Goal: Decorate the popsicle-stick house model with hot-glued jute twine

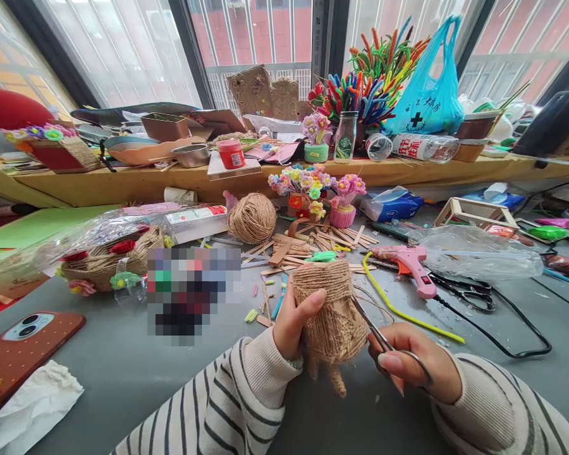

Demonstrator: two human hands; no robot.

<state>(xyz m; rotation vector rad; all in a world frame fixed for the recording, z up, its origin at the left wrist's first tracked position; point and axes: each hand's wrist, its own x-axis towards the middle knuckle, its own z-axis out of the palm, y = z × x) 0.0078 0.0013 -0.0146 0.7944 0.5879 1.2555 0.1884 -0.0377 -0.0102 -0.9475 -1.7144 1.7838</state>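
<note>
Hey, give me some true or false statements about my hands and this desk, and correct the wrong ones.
1. The left hand holds a twine-wrapped piece. True.
2. The glue gun is in the right hand. False: the right hand holds scissors; the glue gun lies on the table.
3. The ball of twine is left of the glue gun in the picture. True.
4. The blue plastic bag lies beside the phone. False: the blue plastic bag is on the ledge.

Gripped by the left hand (299,316), a twine-wrapped piece (334,309) is met on its right by scissors (380,335), held in the right hand (422,354)! Farther off, wooden sticks (289,249) are strewn beside a twine ball (252,218).
</note>
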